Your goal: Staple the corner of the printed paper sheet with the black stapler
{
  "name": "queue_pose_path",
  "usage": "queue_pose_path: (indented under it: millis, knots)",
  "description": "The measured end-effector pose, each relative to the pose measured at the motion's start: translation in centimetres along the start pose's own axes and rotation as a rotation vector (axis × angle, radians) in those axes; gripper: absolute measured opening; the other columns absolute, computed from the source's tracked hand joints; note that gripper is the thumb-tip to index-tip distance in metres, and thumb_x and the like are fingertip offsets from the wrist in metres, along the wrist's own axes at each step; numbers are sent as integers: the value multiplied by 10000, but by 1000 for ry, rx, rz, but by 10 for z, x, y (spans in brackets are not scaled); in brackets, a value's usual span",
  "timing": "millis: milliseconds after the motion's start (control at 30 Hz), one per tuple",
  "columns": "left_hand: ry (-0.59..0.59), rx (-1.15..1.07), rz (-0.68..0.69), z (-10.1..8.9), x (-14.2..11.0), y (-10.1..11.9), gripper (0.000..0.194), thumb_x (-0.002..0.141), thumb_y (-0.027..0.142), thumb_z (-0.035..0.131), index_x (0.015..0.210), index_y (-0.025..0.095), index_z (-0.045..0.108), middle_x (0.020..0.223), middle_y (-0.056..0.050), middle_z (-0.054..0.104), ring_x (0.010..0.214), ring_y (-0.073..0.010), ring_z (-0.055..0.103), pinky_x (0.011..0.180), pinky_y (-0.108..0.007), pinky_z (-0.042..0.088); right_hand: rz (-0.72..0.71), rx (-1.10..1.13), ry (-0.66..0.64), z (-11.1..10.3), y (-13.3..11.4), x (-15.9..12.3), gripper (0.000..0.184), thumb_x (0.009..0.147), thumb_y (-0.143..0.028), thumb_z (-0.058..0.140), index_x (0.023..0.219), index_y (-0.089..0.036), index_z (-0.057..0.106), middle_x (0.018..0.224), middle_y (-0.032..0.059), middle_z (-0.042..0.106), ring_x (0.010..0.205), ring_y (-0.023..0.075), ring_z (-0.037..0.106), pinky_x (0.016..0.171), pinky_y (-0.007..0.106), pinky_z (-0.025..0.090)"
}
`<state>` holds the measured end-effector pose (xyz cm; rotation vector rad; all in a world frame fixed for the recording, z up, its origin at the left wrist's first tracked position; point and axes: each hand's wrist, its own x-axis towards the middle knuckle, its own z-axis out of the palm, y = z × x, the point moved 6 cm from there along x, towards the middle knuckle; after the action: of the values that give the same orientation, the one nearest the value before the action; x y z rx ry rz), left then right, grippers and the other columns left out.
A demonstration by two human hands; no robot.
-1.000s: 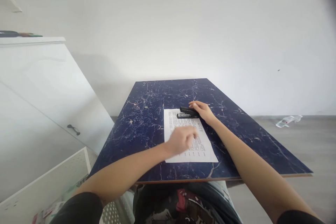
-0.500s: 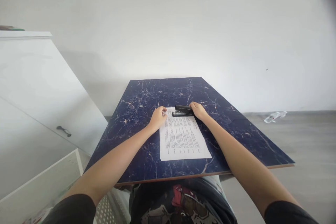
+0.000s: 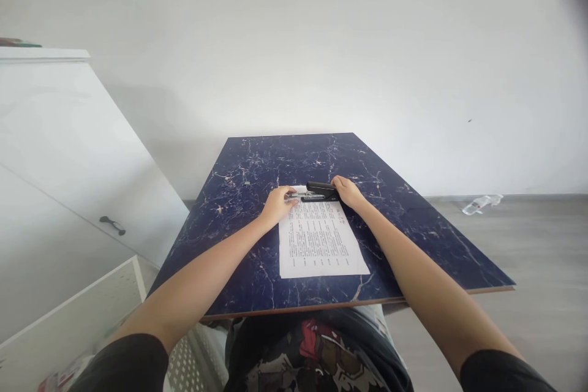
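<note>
A black stapler (image 3: pixel 327 192) lies over the top part of a printed sheet of paper (image 3: pixel 321 239). My right hand (image 3: pixel 348 193) is closed around its right end. From the stapler's left end a slim silvery piece (image 3: pixel 301 195), which looks like its staple slide, sticks out leftward. My left hand (image 3: pixel 277 204) pinches the tip of that piece, with thumb and fingers on either side, over the sheet's upper left corner. The exact fingertip contact is too small to make out.
The sheet lies on a dark blue marble-patterned table (image 3: pixel 257 165) near its front edge. A white cabinet (image 3: pixel 59 135) stands to the left, with a white perforated bin (image 3: pixel 133 266) below it. A clear plastic item (image 3: pixel 481 204) lies on the floor at the right.
My left hand has moved from above the middle of the sheet to the stapler's left end. The silvery piece now protrudes from the stapler. My right hand stays on the stapler.
</note>
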<state>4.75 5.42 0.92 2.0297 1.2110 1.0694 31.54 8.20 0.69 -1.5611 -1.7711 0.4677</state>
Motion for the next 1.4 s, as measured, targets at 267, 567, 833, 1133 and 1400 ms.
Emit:
queue_pose_path:
  millis: [267, 567, 833, 1133, 1400]
  knots:
    - [4, 28, 17, -2, 0, 7, 136, 881, 150, 662, 987, 191, 738, 997, -83, 730, 855, -213, 661, 933, -393, 510, -281, 77, -168, -2, -39, -15, 366, 914, -554, 599, 1080, -247, 708, 1086, 58, 735, 984, 243, 655, 865, 351, 490]
    - [116, -127, 9, -7, 1, 9, 228, 843, 124, 662, 1056, 193, 701, 1114, -86, 699, 978, -208, 658, 998, -398, 501, -369, -33, -127, -2, -49, -20, 285, 818, -378, 745, 1055, -219, 742, 982, 60, 771, 857, 256, 694, 818, 378, 520]
    - [48, -1186, -457, 16, -2, 3, 244, 936, 360, 516, 965, 151, 638, 1097, -193, 708, 1155, -305, 677, 1065, -508, 522, -668, -93, 178, -20, -83, -37, 242, 952, -282, 609, 1151, -285, 747, 1168, 75, 761, 1098, 314, 647, 962, 541, 536]
    - [33, -1330, -507, 15, -6, 8, 339, 971, 294, 404, 1056, 111, 676, 1171, -201, 698, 1206, -279, 661, 1090, -431, 528, -875, -310, 210, -14, -95, -52, 356, 1006, -163, 535, 1245, -359, 712, 1294, 25, 726, 1172, 293, 629, 986, 534, 503]
    - [87, -1350, -521, 16, -5, 3, 267, 909, 198, 480, 1034, 92, 691, 1071, -178, 729, 1124, -262, 696, 1108, -438, 523, -928, -386, 83, -4, -102, -59, 384, 1009, -183, 577, 1306, -410, 665, 1345, -11, 700, 1223, 279, 616, 1066, 519, 465]
